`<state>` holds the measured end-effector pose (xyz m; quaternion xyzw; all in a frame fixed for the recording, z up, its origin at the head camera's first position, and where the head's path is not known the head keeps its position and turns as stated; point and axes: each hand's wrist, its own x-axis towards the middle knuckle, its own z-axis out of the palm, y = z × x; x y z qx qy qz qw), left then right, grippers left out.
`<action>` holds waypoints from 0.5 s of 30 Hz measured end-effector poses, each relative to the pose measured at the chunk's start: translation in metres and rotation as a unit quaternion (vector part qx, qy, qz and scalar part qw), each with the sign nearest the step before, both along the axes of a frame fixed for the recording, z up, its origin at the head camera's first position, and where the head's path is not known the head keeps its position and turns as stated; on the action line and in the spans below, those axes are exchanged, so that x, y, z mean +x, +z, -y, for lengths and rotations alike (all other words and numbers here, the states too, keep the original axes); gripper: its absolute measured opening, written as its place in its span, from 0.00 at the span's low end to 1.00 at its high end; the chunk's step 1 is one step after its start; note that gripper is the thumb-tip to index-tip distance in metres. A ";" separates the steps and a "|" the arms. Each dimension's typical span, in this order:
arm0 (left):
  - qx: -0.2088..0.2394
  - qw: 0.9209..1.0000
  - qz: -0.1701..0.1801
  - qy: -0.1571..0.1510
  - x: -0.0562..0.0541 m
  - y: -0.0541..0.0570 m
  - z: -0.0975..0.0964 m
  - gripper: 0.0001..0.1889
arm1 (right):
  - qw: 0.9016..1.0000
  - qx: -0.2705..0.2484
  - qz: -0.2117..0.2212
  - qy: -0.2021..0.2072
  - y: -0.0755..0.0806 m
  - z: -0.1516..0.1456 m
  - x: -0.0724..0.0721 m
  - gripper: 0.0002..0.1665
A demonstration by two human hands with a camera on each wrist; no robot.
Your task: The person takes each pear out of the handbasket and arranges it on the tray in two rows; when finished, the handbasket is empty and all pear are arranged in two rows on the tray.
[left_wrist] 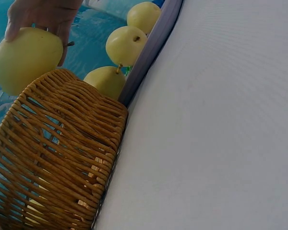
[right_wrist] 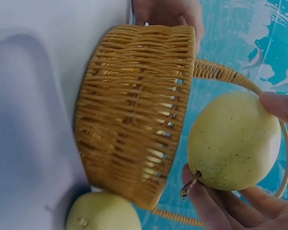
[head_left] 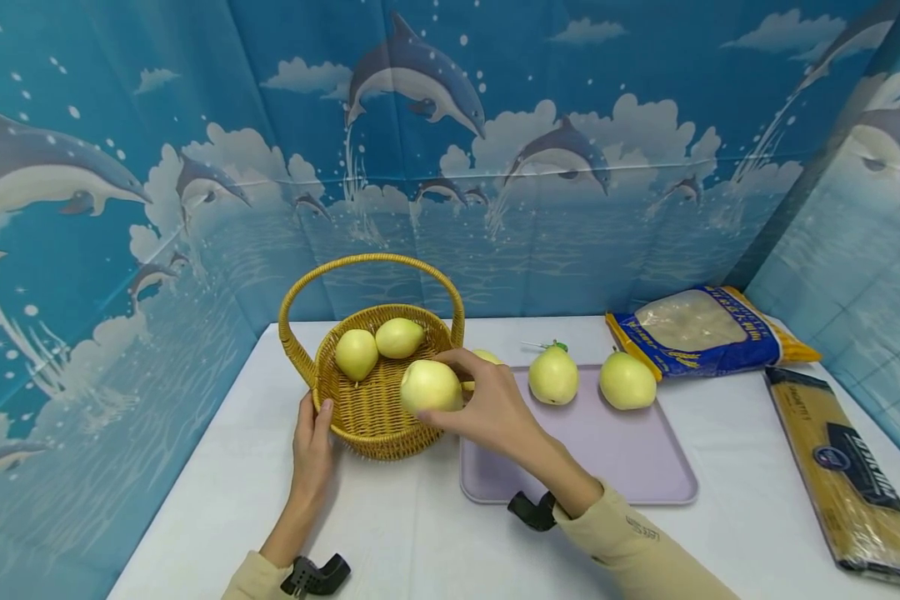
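My right hand [head_left: 487, 406] holds a yellow-green pear [head_left: 431, 387] between thumb and fingers, over the right side of a wicker basket [head_left: 390, 448]. In the right wrist view the held pear [right_wrist: 234, 141] shows its brown stem, level with the basket's rim. My left hand [head_left: 313, 450] grips the basket's near left rim, thumb up at the edge. Inside the basket lie two pears, one at the left [head_left: 356, 355] and one at the back [head_left: 400, 337]. On the lilac tray [head_left: 585, 467] sit a middle pear [head_left: 552, 375], a right pear [head_left: 627, 380] and a third pear [head_left: 487, 357], mostly hidden behind my right hand.
The basket's tall handle [head_left: 371, 257] arches over its back. At the back right lies a blue and yellow bag [head_left: 697, 332]; a spaghetti packet [head_left: 847, 467] lies along the right edge of the white table [head_left: 390, 533]. A dolphin-print curtain [head_left: 420, 208] hangs behind.
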<state>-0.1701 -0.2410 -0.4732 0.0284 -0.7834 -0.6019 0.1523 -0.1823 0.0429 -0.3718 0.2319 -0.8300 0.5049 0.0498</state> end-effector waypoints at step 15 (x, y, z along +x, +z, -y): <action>0.000 1.000 -0.008 0.002 0.001 0.000 -0.001 0.31 | 0.999 0.039 -0.005 -0.016 -0.014 -0.046 0.021 0.37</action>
